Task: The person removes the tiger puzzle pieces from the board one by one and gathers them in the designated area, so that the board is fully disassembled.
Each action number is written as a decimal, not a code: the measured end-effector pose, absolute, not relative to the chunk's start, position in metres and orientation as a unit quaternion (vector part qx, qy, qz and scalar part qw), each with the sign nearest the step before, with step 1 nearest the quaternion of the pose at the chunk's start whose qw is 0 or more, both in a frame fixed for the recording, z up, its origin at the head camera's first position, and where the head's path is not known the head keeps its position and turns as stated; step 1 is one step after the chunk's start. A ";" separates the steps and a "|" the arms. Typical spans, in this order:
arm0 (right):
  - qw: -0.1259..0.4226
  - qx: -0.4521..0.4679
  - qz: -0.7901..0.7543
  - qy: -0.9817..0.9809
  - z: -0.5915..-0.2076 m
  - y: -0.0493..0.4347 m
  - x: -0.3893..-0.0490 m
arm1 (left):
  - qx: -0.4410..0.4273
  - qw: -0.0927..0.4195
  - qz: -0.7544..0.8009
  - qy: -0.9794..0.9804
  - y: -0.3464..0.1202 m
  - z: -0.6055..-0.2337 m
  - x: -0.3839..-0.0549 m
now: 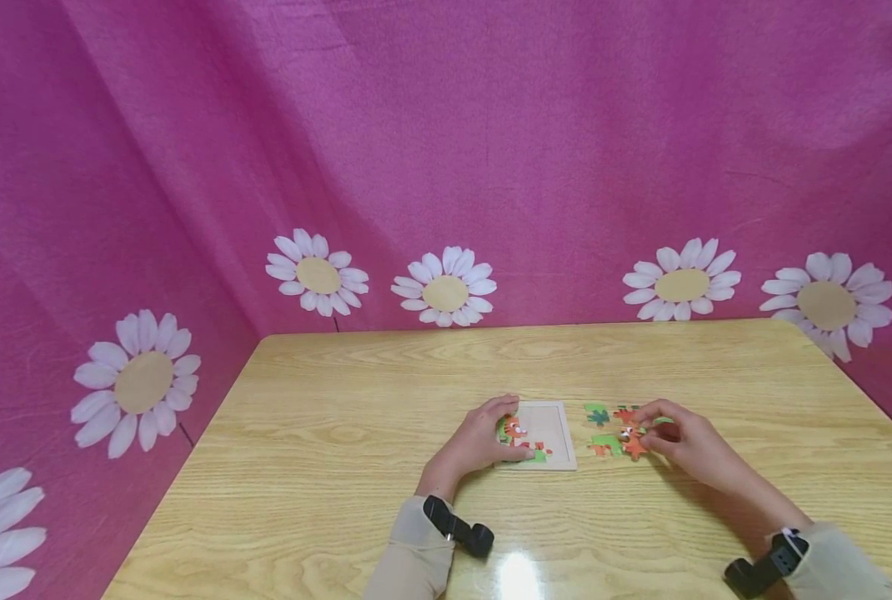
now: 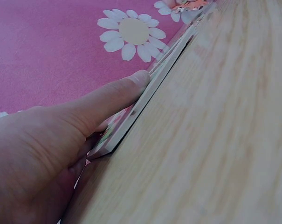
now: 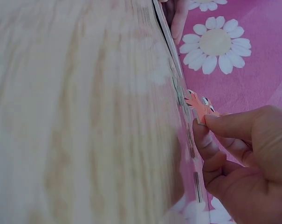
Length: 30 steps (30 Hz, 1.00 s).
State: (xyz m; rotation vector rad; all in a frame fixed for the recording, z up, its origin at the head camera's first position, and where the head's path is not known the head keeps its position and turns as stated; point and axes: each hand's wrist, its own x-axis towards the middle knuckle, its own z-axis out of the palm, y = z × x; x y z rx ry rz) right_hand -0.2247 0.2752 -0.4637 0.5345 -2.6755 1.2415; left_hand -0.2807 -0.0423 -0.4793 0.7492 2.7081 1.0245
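My left hand (image 1: 483, 435) holds the left side of a square wooden puzzle tray (image 1: 569, 442), its thumb along the near edge. Inside the tray, orange, green and red pieces (image 1: 539, 456) lie along the left and near sides; the rest of the bare base shows. To the right of the tray, my right hand (image 1: 692, 443) pinches an orange jigsaw piece (image 3: 202, 106) with eye-like markings between thumb and index finger, raised over the table. Loose green and orange pieces (image 1: 598, 415) lie between the tray and this hand, some partly hidden by the fingers.
The wooden table (image 1: 326, 467) runs back to a pink curtain (image 1: 551, 150) printed with white daisies. Black wrist cameras (image 1: 461, 529) sit on both wrists, over beige sleeves. A light glare shows on the near tabletop.
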 end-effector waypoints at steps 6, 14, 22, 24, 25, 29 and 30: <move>0.065 0.163 0.400 -0.900 -0.462 0.281 -0.224 | 0.250 0.076 0.340 0.903 -0.042 -0.479 -0.281; 0.041 0.149 0.401 -0.903 -0.462 0.285 -0.224 | 0.249 0.078 0.342 0.903 -0.042 -0.478 -0.281; 0.041 0.156 0.410 -0.898 -0.463 0.287 -0.225 | 0.247 0.079 0.344 0.902 -0.042 -0.479 -0.281; 0.039 0.153 0.408 -0.899 -0.464 0.288 -0.226 | 0.247 0.080 0.343 0.903 -0.042 -0.479 -0.281; 0.037 0.152 0.407 -0.900 -0.464 0.288 -0.226 | 0.246 0.080 0.343 0.903 -0.042 -0.479 -0.281; 0.050 0.159 0.398 -0.902 -0.465 0.289 -0.227 | 0.245 0.082 0.344 0.903 -0.042 -0.479 -0.281; 0.056 0.161 0.394 -0.903 -0.465 0.289 -0.228 | 0.245 0.083 0.345 0.902 -0.042 -0.478 -0.281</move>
